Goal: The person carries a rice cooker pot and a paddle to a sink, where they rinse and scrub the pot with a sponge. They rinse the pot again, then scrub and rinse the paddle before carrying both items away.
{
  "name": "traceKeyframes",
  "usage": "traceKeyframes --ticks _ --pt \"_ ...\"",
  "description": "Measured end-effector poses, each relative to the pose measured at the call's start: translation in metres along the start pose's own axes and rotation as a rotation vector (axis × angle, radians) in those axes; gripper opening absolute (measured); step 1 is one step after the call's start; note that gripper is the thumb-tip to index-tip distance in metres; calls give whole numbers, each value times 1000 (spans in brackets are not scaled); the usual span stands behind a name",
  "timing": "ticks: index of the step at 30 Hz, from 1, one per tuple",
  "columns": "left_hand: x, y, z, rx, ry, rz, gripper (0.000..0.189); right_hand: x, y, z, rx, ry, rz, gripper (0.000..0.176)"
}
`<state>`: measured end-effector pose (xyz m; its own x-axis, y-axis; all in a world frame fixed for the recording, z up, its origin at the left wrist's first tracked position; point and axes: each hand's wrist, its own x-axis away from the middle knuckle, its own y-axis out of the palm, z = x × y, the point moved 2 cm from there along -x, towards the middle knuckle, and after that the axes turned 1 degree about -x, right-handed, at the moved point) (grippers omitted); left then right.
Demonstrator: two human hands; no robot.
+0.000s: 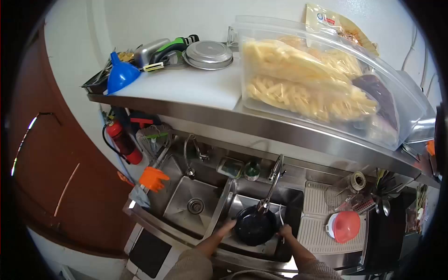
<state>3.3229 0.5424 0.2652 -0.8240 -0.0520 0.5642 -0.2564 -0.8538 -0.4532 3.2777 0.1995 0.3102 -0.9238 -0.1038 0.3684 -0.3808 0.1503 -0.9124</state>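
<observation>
Black bowl [255, 227], round and glossy, sits in the right-hand sink basin [243, 203], directly below the curved metal faucet [275, 179]. My left hand [227, 227] is at its left rim, thumb side against the edge; the other fingertips are hidden, so I can't tell how tightly they close. My right hand [284, 229] is curled around a slim, pale handle [281, 216] standing beside the bowl's right side. Around them I have smooth, dull steel, with the second basin [193, 200] to the left and a ribbed drainboard [310, 233] bearing a smooth red bowl [346, 227] to the right. Both forearms reach in from the bottom, sleeves bunched, angled inward toward the black bowl.
</observation>
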Motion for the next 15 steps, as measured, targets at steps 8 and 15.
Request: traceKeyframes --ticks 8,15 --pt "19 -15 8 -161 -63 -60 59 -31 94 10 63 161 -273 26" --pt "0 14 -18 -292 -148 -71 59 -11 98 -4 -351 541 -72 29"
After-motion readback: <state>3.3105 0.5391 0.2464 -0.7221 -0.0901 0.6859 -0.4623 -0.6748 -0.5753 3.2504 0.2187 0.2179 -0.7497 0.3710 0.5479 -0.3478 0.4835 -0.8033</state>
